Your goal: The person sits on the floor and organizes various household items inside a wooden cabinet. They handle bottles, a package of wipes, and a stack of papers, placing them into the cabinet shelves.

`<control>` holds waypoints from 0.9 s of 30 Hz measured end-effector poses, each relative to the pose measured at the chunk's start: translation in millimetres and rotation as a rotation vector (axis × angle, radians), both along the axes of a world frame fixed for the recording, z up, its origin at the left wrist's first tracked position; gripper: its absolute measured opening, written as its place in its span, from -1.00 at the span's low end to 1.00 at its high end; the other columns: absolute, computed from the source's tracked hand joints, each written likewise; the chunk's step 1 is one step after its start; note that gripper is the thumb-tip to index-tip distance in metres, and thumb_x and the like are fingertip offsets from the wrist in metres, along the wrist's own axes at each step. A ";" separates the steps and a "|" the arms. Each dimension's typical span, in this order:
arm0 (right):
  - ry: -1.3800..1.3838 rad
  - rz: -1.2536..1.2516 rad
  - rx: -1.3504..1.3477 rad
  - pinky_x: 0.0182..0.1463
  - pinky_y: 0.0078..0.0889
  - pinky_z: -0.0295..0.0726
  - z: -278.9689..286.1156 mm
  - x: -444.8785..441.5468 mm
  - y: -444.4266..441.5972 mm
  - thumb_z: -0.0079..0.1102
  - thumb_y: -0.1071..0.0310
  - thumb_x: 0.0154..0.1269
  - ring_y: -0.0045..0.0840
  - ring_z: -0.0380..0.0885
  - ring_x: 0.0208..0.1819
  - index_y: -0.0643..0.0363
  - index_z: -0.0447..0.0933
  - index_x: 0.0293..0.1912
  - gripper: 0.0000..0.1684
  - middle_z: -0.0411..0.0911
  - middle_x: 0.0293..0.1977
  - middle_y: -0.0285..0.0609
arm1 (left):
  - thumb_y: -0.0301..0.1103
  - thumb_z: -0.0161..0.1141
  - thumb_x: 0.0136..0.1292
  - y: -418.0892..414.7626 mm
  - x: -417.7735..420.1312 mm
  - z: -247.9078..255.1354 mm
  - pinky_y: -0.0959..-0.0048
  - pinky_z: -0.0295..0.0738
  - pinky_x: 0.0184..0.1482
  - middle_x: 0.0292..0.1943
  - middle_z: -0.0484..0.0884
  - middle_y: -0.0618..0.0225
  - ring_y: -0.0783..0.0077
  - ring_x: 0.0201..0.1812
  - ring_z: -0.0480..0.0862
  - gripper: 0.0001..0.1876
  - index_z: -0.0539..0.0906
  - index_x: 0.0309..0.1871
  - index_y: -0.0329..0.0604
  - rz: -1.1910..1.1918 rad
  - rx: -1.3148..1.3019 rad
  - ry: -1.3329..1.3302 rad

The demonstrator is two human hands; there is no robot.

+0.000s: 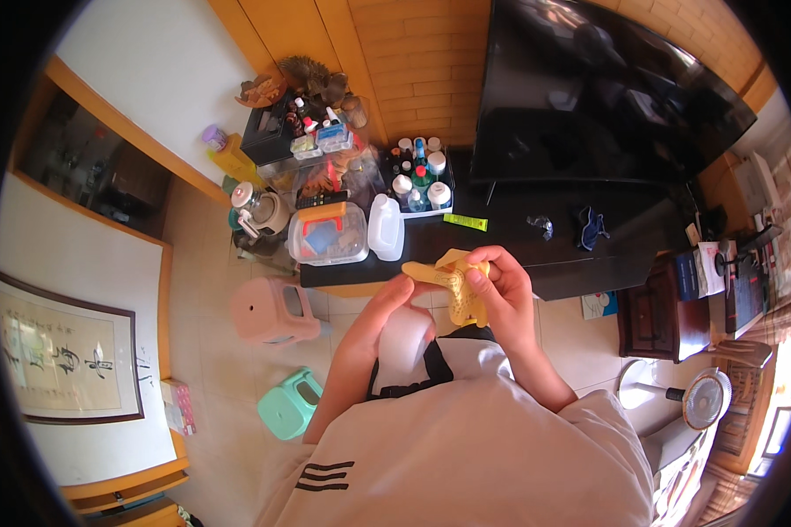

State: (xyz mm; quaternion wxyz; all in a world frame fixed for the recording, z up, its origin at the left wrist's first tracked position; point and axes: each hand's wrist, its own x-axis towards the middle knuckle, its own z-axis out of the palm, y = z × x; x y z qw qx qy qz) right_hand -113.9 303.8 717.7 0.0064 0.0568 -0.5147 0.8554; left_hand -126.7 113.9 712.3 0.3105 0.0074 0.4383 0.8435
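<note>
Held in front of my shirt, a thin yellow piece with a printed pattern has several flaps and looks folded; its material is unclear. My right hand pinches its right side between thumb and fingers. At its left end, the thumb of my left hand lies close under a narrow yellow flap. A white rolled piece sits in the left palm, with fingers curled around it. Whether it is paper or cloth I cannot tell. The left fingertips are partly hidden.
Ahead stands a black-topped cabinet bearing a lidded plastic box, a white jug, a tray of bottles and a green tube. Pink and green stools stand left. A fan is at right.
</note>
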 end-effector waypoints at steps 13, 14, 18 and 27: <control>-0.008 0.032 0.537 -0.15 -0.67 0.57 7.8 0.8 51.5 0.29 0.49 0.27 -0.70 0.62 -0.18 0.32 0.59 -0.10 -0.80 0.68 -0.28 -0.22 | -0.44 0.32 0.25 26.4 25.6 20.0 0.51 0.58 -0.39 -0.36 0.69 0.28 0.48 -0.43 0.70 -0.81 0.63 -0.14 -0.35 0.271 -0.332 0.265; -0.028 0.047 0.509 -0.15 -0.68 0.56 11.4 -2.5 55.5 0.24 0.43 0.34 -0.72 0.60 -0.19 0.32 0.62 -0.13 -0.83 0.68 -0.28 -0.21 | -0.45 0.31 0.25 28.8 24.3 24.5 0.51 0.58 -0.39 -0.36 0.69 0.28 0.48 -0.42 0.70 -0.81 0.63 -0.13 -0.35 0.285 -0.360 0.281; -0.016 0.127 0.414 -0.15 -0.69 0.55 -12.3 -13.9 95.9 0.14 0.40 0.43 -0.73 0.58 -0.23 0.33 0.59 -0.09 -0.81 0.67 -0.27 -0.23 | -0.45 0.29 0.27 58.0 35.9 20.8 0.55 0.57 -0.35 -0.33 0.70 0.27 0.49 -0.40 0.69 -0.80 0.63 -0.11 -0.39 0.429 -0.373 0.329; -0.161 0.127 0.243 -0.29 -0.81 0.30 -32.5 -16.0 148.9 -0.04 0.49 0.49 -0.84 0.36 -0.42 0.26 0.54 0.03 -0.77 0.57 -0.34 -0.33 | -0.50 0.28 0.25 117.1 57.4 -10.1 0.58 0.56 -0.20 -0.25 0.70 0.28 0.55 -0.25 0.68 -0.79 0.65 -0.08 -0.38 0.616 -0.497 0.251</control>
